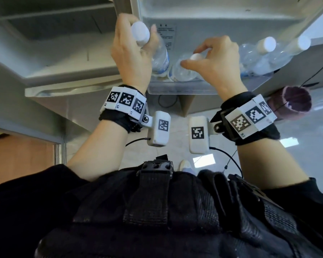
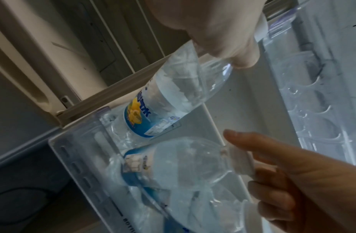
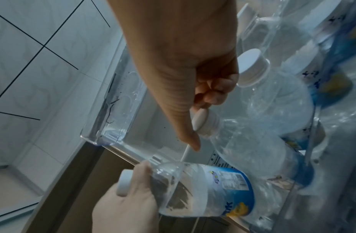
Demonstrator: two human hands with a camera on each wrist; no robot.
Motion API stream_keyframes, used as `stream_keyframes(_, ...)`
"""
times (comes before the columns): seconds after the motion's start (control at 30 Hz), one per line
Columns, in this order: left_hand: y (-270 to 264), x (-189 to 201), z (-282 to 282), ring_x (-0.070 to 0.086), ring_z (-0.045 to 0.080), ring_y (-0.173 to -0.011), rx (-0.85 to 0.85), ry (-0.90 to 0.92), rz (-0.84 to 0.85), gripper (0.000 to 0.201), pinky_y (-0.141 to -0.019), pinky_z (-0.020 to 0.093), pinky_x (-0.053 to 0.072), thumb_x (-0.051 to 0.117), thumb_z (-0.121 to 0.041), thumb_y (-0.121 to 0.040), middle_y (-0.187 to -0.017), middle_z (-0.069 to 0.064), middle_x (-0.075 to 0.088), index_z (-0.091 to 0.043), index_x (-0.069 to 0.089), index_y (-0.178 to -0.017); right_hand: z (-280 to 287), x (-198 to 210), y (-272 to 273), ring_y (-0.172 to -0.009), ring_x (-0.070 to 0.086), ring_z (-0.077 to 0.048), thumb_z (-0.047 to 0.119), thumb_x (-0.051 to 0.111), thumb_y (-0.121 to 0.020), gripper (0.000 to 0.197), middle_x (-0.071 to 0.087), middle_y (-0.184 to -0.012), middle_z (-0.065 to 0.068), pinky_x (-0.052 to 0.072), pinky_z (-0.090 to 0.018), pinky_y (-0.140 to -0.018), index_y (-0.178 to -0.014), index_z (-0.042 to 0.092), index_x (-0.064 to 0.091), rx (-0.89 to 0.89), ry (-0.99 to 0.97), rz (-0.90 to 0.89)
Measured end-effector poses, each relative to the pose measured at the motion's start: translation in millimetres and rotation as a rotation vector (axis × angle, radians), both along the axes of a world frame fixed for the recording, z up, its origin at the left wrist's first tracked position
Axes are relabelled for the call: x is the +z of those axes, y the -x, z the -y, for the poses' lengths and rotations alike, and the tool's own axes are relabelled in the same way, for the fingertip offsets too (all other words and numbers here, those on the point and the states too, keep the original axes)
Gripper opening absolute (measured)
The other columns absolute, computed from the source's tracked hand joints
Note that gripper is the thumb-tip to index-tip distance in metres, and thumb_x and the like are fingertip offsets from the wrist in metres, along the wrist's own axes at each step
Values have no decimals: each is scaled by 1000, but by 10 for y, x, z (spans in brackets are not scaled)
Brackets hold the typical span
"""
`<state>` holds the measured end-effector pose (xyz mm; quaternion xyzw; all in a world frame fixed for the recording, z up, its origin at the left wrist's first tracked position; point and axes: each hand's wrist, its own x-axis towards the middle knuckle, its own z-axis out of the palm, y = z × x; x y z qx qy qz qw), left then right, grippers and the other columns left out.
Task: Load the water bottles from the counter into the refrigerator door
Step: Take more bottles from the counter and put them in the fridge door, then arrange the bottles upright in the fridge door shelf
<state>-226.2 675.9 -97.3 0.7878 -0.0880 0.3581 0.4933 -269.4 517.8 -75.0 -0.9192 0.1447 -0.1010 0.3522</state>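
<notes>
My left hand (image 1: 136, 43) grips a clear water bottle (image 1: 161, 56) by its neck, just under the white cap. The bottle (image 2: 173, 94) is tilted, and its blue-labelled base sits inside the clear refrigerator door shelf (image 1: 175, 89). To its right stands a second water bottle (image 1: 183, 73) in the same shelf. My right hand (image 1: 194, 58) pinches its white cap (image 3: 201, 119) between thumb and fingers. In the right wrist view both bottles lie side by side, the left hand's bottle (image 3: 203, 189) below the second bottle (image 3: 253, 149).
Several more capped water bottles (image 1: 265, 47) stand close together at the shelf's right end. An empty clear door bin (image 3: 117, 110) hangs higher on the door. The open refrigerator body (image 1: 54, 43) is at the left. A dark round object (image 1: 295, 103) sits at the right.
</notes>
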Motion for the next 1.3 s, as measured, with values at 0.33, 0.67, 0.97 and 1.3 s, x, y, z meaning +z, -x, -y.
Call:
stream_keyframes(0.33,190,-368,-5,41,16,-63,-116,-188,-383,34,-59,26,33,70,-30,-75,-72,-5,47,-5,51,-86,-45,-78,7,-45,35,-1,43,66,-72,30,38,-50,15,24,-9,-44,-80,15,70,-64,-45,118)
stream_keyframes(0.67,318,-271,-126,42,15,-52,-60,-209,-445,29,-55,28,31,48,-52,-80,-52,-7,44,-23,47,-75,-71,-118,191,-42,42,-2,44,59,-82,31,43,-47,13,31,-12,-51,-90,15,68,-19,-140,180)
stream_keyframes(0.97,493,-42,153,37,2,-46,-76,-171,-320,22,-53,10,28,54,-37,-87,-49,-16,36,-21,51,-73,123,-86,458,-59,63,-22,35,57,-83,34,63,-63,-9,52,-31,-64,-110,14,61,71,-190,219)
stream_keyframes(1.3,981,180,1105,39,5,-49,-264,-120,-273,23,-58,20,35,55,-33,-85,-50,-15,39,-24,45,-67,946,60,978,-61,64,-25,25,58,-82,25,68,-67,-16,57,-44,-73,-104,15,63,99,-185,181)
